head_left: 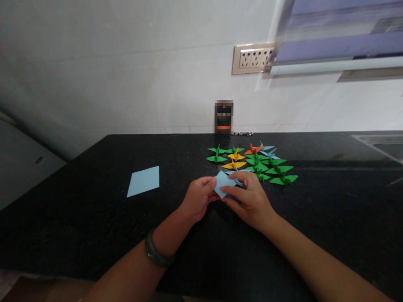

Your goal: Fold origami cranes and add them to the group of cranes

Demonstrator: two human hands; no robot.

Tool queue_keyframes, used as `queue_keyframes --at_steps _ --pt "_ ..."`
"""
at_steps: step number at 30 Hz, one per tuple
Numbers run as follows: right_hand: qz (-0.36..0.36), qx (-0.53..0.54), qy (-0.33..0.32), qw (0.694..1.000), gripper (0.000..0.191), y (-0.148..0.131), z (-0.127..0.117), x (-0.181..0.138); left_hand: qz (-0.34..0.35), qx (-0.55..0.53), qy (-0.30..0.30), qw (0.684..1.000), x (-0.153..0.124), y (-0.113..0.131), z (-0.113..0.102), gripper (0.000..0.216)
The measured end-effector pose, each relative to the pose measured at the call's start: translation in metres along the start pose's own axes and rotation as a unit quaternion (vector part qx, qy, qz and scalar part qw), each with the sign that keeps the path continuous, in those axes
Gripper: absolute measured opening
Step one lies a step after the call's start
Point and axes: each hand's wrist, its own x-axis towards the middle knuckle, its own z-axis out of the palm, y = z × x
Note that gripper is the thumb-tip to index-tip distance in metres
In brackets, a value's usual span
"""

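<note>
My left hand (199, 198) and my right hand (248, 197) meet over the black counter (94, 218), both pinching a folded light blue paper piece (223, 183). The left fingers grip its left edge; the right fingers close on its right side, where a small folded part shows. A dark band sits on my left wrist. Just behind the hands lie several finished paper cranes (255, 161) in green, yellow, orange and light blue, set in rows.
A flat light blue paper sheet (144, 181) lies on the counter to the left. A small dark box (223, 117) stands against the wall behind the cranes. A wall socket plate (253, 58) and a sink edge (378, 144) are at the right.
</note>
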Motion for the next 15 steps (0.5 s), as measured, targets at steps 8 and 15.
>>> queue_keyframes --at_steps 8,15 --pt "0.097 0.013 0.062 0.993 0.012 -0.006 0.006 0.000 0.010 -0.033 0.000 0.999 -0.002 0.000 0.006 0.022" --pt "0.169 0.048 0.103 0.979 0.014 -0.008 0.010 0.003 -0.002 -0.060 -0.008 0.998 -0.003 -0.003 0.010 0.017"
